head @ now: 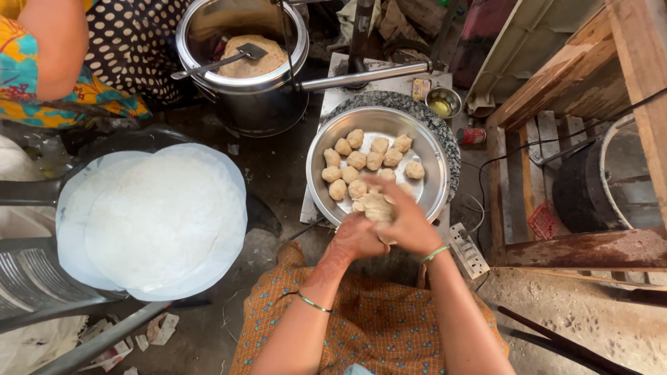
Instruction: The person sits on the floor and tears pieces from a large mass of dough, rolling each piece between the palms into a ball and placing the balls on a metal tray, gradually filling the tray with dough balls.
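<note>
Both my hands meet over the near rim of a wide steel bowl (431,180) and hold one lump of dough (377,207) between them. My left hand (356,239) cups it from below and my right hand (406,219) presses on it from above and the right. Several rounded dough balls (358,160) lie in the bowl beyond my fingers. Each wrist wears a thin green bangle.
A stack of thin white flatbreads (156,219) rests on a round sheet at left. A large steel pot (240,76) with dough and a flat spatula stands behind. Another person's arm and patterned clothing (42,62) are top left. A power strip (469,250) lies right of my hands.
</note>
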`<state>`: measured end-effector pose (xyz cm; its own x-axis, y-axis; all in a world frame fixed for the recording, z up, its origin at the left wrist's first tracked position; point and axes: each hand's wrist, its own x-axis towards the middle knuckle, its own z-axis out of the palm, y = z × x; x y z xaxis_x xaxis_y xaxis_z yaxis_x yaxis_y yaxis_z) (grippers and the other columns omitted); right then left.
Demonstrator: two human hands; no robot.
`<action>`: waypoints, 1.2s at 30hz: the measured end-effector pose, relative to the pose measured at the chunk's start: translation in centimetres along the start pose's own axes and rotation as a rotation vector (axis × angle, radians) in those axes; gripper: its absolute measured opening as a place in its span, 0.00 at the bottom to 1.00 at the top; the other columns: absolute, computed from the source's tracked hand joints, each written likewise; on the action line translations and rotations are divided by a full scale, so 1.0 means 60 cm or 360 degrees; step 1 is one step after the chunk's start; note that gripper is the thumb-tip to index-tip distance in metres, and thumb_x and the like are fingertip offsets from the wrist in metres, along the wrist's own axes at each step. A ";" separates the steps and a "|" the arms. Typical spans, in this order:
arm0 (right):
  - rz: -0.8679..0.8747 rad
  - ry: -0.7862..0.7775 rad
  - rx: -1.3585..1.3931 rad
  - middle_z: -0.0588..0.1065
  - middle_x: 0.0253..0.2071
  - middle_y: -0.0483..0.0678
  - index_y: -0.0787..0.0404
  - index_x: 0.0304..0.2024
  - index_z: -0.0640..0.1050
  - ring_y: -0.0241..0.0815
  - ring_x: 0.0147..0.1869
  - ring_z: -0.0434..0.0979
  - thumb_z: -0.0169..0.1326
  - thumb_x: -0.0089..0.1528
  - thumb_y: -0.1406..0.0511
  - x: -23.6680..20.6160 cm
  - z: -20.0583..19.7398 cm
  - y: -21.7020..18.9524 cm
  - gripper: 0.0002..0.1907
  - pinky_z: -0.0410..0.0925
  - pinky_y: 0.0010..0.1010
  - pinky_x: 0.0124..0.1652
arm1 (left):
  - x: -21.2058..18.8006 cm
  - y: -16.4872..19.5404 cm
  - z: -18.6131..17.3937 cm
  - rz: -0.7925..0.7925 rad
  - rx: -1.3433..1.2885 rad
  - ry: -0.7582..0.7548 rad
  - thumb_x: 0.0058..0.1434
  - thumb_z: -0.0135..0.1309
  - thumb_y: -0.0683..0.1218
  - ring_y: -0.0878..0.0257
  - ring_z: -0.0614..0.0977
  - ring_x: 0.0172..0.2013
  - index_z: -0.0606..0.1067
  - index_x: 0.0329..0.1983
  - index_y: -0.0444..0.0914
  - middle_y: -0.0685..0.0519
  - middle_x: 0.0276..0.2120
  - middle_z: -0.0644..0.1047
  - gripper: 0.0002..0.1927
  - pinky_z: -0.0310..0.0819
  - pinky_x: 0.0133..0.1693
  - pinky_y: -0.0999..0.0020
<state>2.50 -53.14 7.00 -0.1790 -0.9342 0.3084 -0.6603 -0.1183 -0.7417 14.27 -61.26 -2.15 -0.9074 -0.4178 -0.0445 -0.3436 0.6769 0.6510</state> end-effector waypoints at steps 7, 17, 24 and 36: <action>0.0017 0.0076 -0.0242 0.75 0.47 0.52 0.57 0.53 0.79 0.53 0.54 0.75 0.60 0.61 0.65 0.007 0.007 -0.034 0.16 0.69 0.40 0.55 | 0.005 0.017 -0.024 -0.0204 0.0130 -0.0132 0.52 0.60 0.55 0.49 0.82 0.49 0.80 0.46 0.45 0.48 0.44 0.82 0.19 0.77 0.52 0.55; 0.0094 0.0194 0.0284 0.68 0.29 0.47 0.66 0.30 0.76 0.44 0.36 0.68 0.63 0.60 0.60 -0.010 0.025 0.028 0.15 0.64 0.32 0.39 | 0.022 -0.022 0.015 -0.0027 -0.1062 0.0041 0.39 0.72 0.48 0.57 0.82 0.45 0.76 0.52 0.38 0.48 0.43 0.81 0.34 0.77 0.45 0.62; 0.0048 0.0353 -0.0079 0.66 0.26 0.50 0.67 0.25 0.71 0.49 0.32 0.67 0.65 0.59 0.59 -0.019 0.019 0.002 0.21 0.64 0.35 0.34 | 0.032 -0.001 0.052 0.0110 -0.1205 0.0138 0.53 0.64 0.49 0.57 0.80 0.47 0.77 0.42 0.41 0.51 0.43 0.81 0.15 0.77 0.47 0.61; -0.0252 0.0642 -0.0793 0.66 0.25 0.50 0.61 0.23 0.72 0.51 0.29 0.70 0.70 0.51 0.56 -0.019 0.019 -0.048 0.21 0.62 0.42 0.29 | -0.019 0.070 -0.085 0.0054 0.0170 0.0878 0.44 0.67 0.52 0.50 0.73 0.47 0.83 0.38 0.47 0.54 0.43 0.77 0.16 0.64 0.50 0.52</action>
<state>5.46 -52.09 8.12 -0.2471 -0.7077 0.6619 -0.9423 0.0164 -0.3343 15.11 -61.01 4.48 -0.6676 -0.6301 0.3966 -0.3650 0.7412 0.5634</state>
